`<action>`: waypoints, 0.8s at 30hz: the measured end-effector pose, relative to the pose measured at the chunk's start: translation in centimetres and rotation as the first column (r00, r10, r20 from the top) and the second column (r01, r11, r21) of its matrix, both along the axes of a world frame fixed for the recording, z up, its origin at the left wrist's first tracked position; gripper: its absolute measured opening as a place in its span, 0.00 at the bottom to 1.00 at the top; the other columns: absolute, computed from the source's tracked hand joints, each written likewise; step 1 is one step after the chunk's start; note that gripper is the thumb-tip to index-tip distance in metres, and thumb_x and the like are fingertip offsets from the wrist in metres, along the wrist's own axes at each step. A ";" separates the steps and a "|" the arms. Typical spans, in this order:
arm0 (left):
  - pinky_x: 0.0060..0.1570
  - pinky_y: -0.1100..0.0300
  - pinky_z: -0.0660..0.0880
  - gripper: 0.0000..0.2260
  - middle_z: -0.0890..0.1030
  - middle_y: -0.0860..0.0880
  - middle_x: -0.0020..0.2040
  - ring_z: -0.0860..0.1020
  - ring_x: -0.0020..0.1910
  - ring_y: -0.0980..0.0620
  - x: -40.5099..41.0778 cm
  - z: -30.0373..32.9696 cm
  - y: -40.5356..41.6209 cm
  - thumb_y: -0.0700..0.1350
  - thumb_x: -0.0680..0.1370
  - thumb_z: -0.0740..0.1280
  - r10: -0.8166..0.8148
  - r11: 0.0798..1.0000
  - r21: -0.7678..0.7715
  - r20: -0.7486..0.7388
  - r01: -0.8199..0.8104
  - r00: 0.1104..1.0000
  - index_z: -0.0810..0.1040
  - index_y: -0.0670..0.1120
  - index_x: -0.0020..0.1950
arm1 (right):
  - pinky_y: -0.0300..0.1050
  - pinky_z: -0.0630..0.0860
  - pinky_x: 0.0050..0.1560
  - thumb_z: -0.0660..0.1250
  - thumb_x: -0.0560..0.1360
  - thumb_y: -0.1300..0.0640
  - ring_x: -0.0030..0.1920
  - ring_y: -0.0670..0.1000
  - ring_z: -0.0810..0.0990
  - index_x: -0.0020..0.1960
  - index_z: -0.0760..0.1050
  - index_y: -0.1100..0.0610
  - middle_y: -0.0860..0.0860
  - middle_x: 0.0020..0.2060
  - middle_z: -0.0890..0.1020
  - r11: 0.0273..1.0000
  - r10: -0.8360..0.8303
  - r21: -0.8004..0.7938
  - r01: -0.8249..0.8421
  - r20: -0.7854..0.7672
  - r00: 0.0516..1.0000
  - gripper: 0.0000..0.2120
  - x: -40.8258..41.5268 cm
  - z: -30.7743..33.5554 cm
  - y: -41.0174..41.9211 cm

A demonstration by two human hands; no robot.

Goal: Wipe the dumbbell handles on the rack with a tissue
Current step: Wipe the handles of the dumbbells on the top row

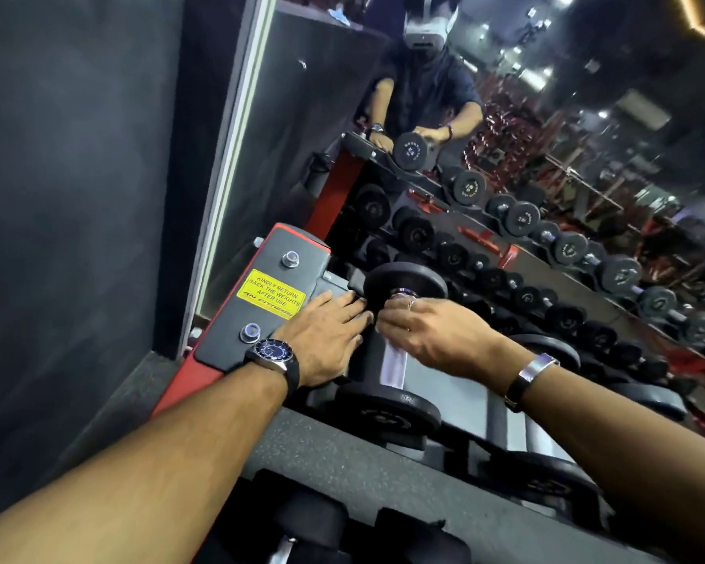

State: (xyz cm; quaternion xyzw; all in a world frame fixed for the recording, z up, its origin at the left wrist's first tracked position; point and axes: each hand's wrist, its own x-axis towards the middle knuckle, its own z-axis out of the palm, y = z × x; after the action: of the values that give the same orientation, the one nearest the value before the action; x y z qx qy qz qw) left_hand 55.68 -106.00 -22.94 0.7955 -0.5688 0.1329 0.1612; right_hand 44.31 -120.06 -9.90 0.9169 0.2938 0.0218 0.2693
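Observation:
A black dumbbell [387,405] lies on the top tier of the rack [228,331] at its left end, one head near me and the other [403,280] toward the mirror. My right hand [432,335] sits over its handle, fingers curled round a white tissue [395,368] that hangs down over the handle. The handle itself is mostly hidden under the hand and tissue. My left hand [326,331], with a wristwatch, rests flat and open on the rack beside the dumbbell, fingertips touching the far head.
A yellow notice sticker [271,297] is on the rack's left end plate. More dumbbells [546,348] continue to the right and on lower tiers [314,523]. A mirror [505,156] behind the rack reflects a person and several dumbbells. A dark wall [78,197] stands at left.

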 end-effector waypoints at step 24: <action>0.70 0.49 0.64 0.28 0.76 0.46 0.70 0.69 0.71 0.45 -0.1 0.2 -0.1 0.53 0.78 0.47 0.025 0.999 -0.025 -0.019 -0.025 1.000 0.74 0.44 0.71 | 0.51 0.80 0.51 0.53 0.80 0.60 0.54 0.57 0.81 0.54 0.81 0.61 0.55 0.51 0.83 0.998 -0.052 -0.032 0.049 -0.099 0.994 0.17 0.2 -0.2 -0.1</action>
State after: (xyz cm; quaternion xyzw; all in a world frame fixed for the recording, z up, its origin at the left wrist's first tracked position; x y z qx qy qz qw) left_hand 55.53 -106.06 -22.77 0.8016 -0.5556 0.1349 0.1750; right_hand 44.49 -120.16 -10.08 0.9199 0.2837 -0.0351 0.2686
